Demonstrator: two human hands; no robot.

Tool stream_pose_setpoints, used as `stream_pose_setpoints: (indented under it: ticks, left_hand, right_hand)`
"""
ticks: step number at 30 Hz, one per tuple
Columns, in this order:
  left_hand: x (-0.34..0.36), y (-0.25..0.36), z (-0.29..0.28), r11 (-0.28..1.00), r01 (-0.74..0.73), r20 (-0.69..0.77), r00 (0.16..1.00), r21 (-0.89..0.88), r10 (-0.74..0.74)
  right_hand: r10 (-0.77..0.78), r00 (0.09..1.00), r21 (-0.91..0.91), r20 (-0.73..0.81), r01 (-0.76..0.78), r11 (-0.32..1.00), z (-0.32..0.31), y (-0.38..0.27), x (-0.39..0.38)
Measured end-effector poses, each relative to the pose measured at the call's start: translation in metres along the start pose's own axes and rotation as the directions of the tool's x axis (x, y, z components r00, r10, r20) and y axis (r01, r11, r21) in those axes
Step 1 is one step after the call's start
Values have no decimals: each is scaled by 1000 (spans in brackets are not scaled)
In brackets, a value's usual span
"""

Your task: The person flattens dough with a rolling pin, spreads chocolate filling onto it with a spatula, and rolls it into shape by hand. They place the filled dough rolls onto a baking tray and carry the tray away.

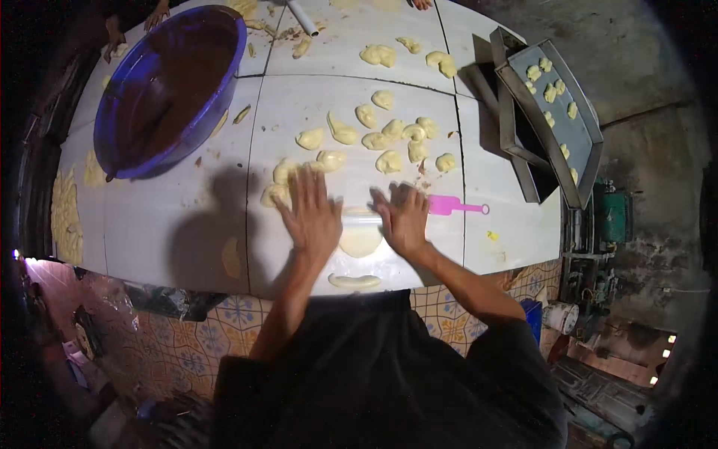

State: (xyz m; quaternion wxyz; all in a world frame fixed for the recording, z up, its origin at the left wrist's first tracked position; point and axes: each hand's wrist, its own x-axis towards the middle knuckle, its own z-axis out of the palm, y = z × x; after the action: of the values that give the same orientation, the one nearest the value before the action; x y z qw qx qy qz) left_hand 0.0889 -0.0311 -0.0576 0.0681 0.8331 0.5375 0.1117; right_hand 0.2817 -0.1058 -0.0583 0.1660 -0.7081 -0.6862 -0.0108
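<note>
My left hand (314,213) lies palm down, fingers spread, over the left end of a pale, smooth rolling pin (362,221). Over its right end rests my right hand (404,218), with the fingers stretched forward. Between the hands, a flattened oval of pale dough (361,243) lies under and just in front of the pin. Nearer to me is a curved strip of dough (354,282). A pink plastic scraper (446,204) lies right beside my right hand. Several dough lumps (393,131) are scattered beyond my hands, and some touch my left fingertips.
A large blue-purple tub (230,86) with brown contents stands at the far left. Metal trays (557,142) lean at the right edge, one bearing dough pieces. A pale tube (303,18) lies at the back. Other people's hands (157,15) show at the far edge.
</note>
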Motion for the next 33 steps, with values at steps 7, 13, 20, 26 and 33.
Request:
stream_pose_setpoints:
  ticks: [7, 13, 20, 26, 33]
  left_hand:
    - [93, 3, 6, 991, 87, -246, 963, -104, -110]
    - [58, 28, -50, 856, -337, 296, 835, -392, 464]
    - [13, 22, -62, 837, -295, -86, 954, -461, 288]
    - [-49, -114, -78, 847, 201, -419, 798, -492, -433]
    - [-58, -179, -62, 903, 325, -392, 820, -280, -416]
  right_hand:
    - [174, 985, -72, -18, -175, 982, -6, 26, 54]
    - [6, 983, -40, 182, 1, 999, -50, 138, -12]
    - [64, 975, -58, 211, -53, 997, -30, 153, -44]
    - [117, 966, -146, 230, -84, 986, -68, 144, -43]
    - [72, 897, 271, 436, -208, 940, -60, 112, 23]
